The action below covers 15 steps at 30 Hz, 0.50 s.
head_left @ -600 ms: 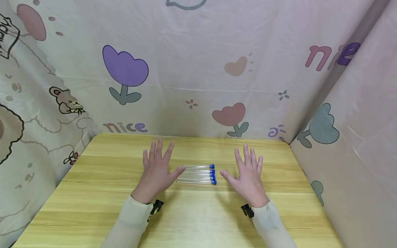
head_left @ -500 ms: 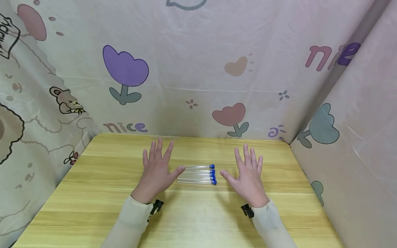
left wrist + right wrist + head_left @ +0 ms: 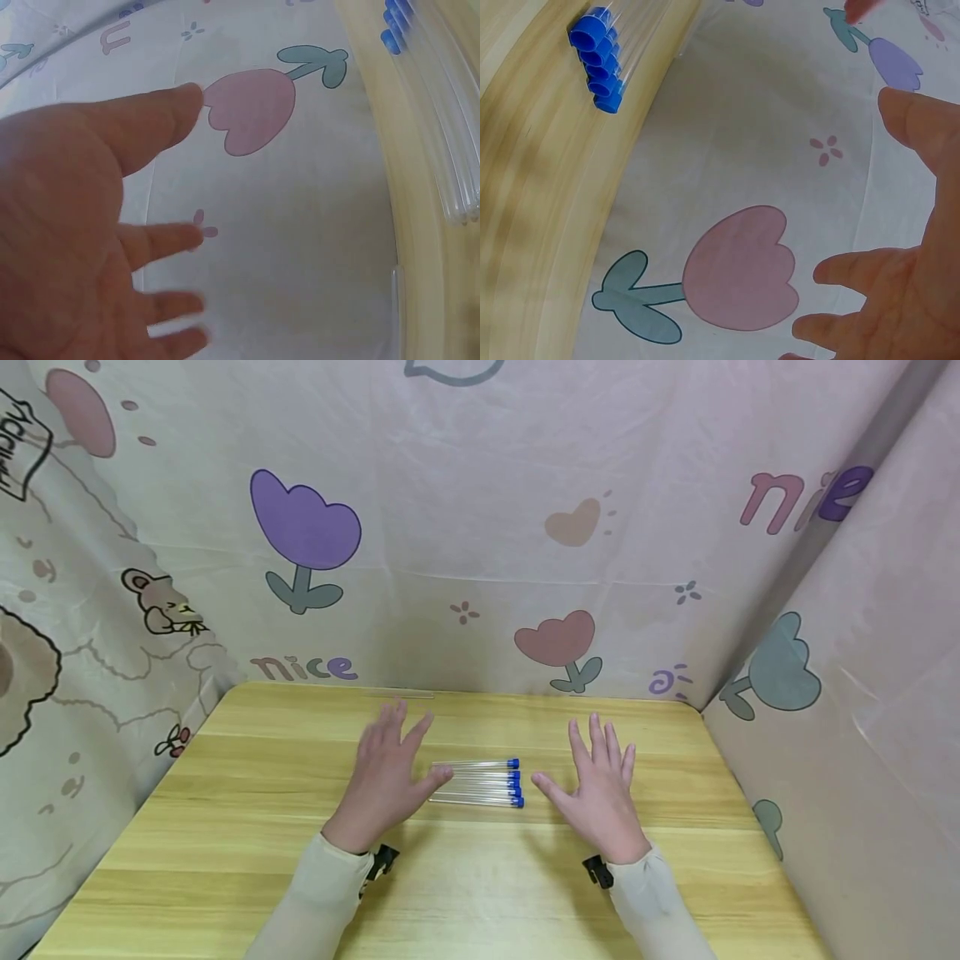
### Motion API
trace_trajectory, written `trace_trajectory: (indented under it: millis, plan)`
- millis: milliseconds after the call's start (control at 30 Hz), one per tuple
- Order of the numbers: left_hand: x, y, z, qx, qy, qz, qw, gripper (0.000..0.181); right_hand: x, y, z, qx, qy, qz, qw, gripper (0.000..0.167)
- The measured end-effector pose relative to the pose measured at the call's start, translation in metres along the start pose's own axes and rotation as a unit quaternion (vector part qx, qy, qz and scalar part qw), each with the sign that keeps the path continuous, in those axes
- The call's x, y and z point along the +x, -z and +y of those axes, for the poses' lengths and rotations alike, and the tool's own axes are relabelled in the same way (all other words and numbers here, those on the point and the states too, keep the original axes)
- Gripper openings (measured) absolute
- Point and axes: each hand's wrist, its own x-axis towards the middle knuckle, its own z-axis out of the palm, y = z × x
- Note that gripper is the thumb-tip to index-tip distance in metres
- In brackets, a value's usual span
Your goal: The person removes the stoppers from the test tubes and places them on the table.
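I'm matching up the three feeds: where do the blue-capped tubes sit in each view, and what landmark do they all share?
Head: the blue-capped tubes lie just below centre, blue caps to the right.
Left wrist: upper right, caps at the top, tubes running downward.
Right wrist: upper left corner, caps nearest the camera.
Shared landmark: the printed pink tulip, also at and.

Fingers (image 3: 161,241) spread; apparently blue-capped tubes (image 3: 439,101), right edge.

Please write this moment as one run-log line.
left hand: holds nothing; right hand: fingers spread, holds nothing; blue-capped clear tubes: side by side on wooden table, caps toward right hand
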Motion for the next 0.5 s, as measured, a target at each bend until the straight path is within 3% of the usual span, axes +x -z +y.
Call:
trace_trajectory:
  millis: [133, 233, 333, 500]
  plan:
    - [-0.001, -0.003, 0.002, -0.001, -0.030, -0.022, 0.9993, 0.056, 0.000, 0.000, -0.001, 0.002, 0.000, -0.002, 1.0000, 0.102]
    - [-0.001, -0.008, 0.000, -0.006, -0.043, -0.055, 0.9976, 0.032, 0.000, 0.000, -0.001, 0.005, 0.001, -0.005, 1.0000, 0.102]
    - [0.001, -0.014, -0.004, -0.010, -0.038, -0.083, 0.9957, 0.016, 0.000, -0.001, -0.001, 0.008, 0.001, -0.008, 0.9999, 0.101]
    - [0.004, -0.022, -0.014, -0.014, -0.028, -0.112, 0.9933, 0.007, -0.001, -0.004, -0.001, 0.016, 0.007, -0.005, 0.9998, 0.097]
